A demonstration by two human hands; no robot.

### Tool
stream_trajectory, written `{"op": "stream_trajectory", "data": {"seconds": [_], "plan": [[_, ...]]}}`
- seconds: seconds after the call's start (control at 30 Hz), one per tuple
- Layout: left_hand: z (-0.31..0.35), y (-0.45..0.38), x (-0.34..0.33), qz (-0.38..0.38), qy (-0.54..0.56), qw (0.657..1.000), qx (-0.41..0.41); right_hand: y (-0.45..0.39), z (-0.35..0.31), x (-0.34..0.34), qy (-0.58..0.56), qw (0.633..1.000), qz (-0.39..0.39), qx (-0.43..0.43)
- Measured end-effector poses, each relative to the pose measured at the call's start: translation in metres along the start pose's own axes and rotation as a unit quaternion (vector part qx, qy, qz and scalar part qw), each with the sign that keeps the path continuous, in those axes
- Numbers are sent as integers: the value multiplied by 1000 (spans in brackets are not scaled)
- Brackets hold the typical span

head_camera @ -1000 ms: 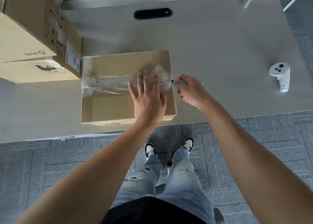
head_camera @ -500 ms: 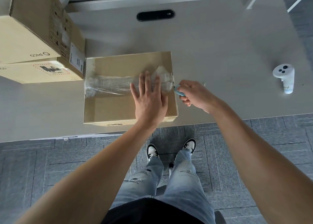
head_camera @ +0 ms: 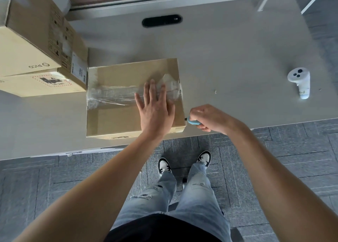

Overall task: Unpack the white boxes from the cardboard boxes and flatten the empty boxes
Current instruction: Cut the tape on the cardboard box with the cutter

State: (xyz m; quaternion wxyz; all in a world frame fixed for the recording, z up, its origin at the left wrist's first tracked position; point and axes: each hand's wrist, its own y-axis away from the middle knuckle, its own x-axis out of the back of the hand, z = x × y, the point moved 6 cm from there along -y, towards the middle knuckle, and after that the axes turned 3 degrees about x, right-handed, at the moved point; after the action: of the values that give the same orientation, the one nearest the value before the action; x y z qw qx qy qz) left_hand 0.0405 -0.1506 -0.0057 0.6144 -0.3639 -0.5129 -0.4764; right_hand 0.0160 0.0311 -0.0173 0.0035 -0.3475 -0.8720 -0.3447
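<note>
A closed cardboard box (head_camera: 117, 117) sits near the table's front edge, sealed across its top with a band of clear tape (head_camera: 113, 95). My left hand (head_camera: 155, 108) presses flat on the right half of the lid, fingers straight and spread. My right hand (head_camera: 206, 118) grips a small light-blue cutter (head_camera: 192, 121), its tip at the box's right side just below the top edge. Two larger cardboard boxes (head_camera: 36, 58) are stacked at the far left. No white boxes are visible.
A white handheld controller (head_camera: 300, 81) lies on the grey table (head_camera: 228, 62) at the right. A black oval cable port (head_camera: 161, 20) is set into the table's back. The table's front edge runs just under the box; my legs and grey floor tiles are below.
My right hand has slid the cutter toward me along the box's right side, from the tape's end to near the front corner. My left hand has stayed pressed on the lid.
</note>
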Motion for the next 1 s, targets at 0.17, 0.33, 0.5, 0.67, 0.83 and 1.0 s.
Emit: {"op": "stream_trajectory", "data": {"seconds": [0.17,0.33,0.5,0.67,0.83,1.0], "plan": [[13,2,6,13,-6,1000,-20,5,28,28,-145,976,161,-18],[47,-4,3,-11,23,1000,-13,-7,69,58,-201,937,279,-61],[65,-8,-10,-23,-7,1000,18,-21,121,95,-196,901,368,-119],[68,-7,-19,-27,-58,997,33,-16,155,141,-83,890,416,-165],[72,-8,-18,-17,-60,997,41,-7,176,165,-6,895,413,-169],[73,-8,-19,-17,-66,997,44,4,175,164,51,899,410,-143]]}}
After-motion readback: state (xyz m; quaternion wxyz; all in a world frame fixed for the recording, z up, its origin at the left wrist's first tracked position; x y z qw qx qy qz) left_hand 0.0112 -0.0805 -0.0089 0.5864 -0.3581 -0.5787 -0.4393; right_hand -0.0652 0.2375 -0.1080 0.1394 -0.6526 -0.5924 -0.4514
